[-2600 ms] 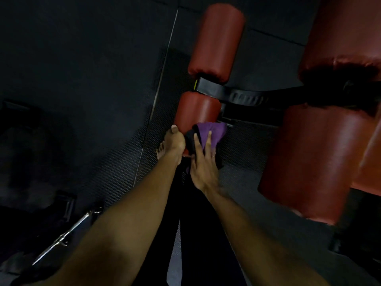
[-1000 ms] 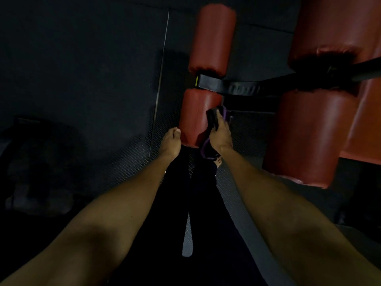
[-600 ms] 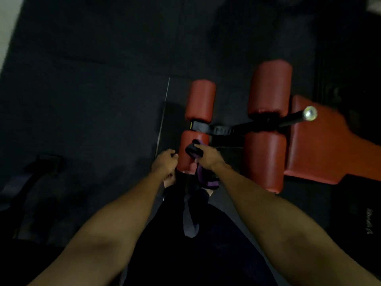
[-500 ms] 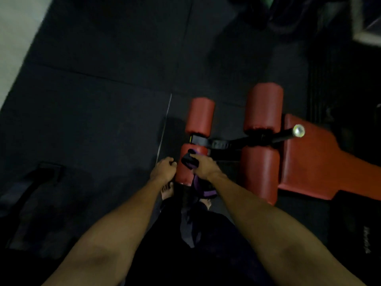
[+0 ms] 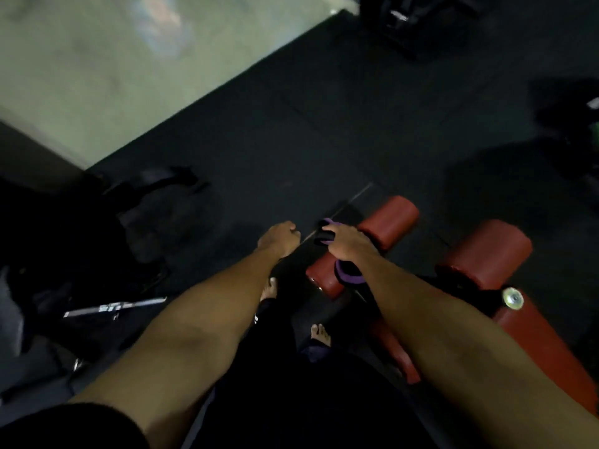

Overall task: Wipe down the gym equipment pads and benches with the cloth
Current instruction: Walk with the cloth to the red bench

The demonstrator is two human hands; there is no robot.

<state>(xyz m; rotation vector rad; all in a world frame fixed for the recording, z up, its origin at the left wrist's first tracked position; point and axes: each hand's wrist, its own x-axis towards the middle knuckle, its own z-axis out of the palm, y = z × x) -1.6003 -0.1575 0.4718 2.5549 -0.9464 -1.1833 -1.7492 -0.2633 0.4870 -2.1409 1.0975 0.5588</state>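
We logged the right hand [image 5: 346,246] on top of the front roller pad [image 5: 324,281]. Its fingers [image 5: 330,226] were curled round the purple-and-black cloth [image 5: 349,276]. The cloth sat over the pad's middle, with one end past the fingertips and the other bunched under the wrist.

The left hand [image 5: 278,241] was just left of the pad and apart from it, fingers curled in on nothing.

The second roller pad [image 5: 486,254] lay right of the front pad, with a dark gap between them. The red bench [image 5: 551,351] ran on past that, nearer us.

Two bare feet [image 5: 269,288] stood near the pad's near end. The dark floor mat [image 5: 291,140] lay open left of and beyond the pad. The mat's edge met pale floor [image 5: 97,59] well beyond it to the left. A chrome bar [image 5: 113,307] lay well left of the pad. Dark gear beside the bar was too dim to name.
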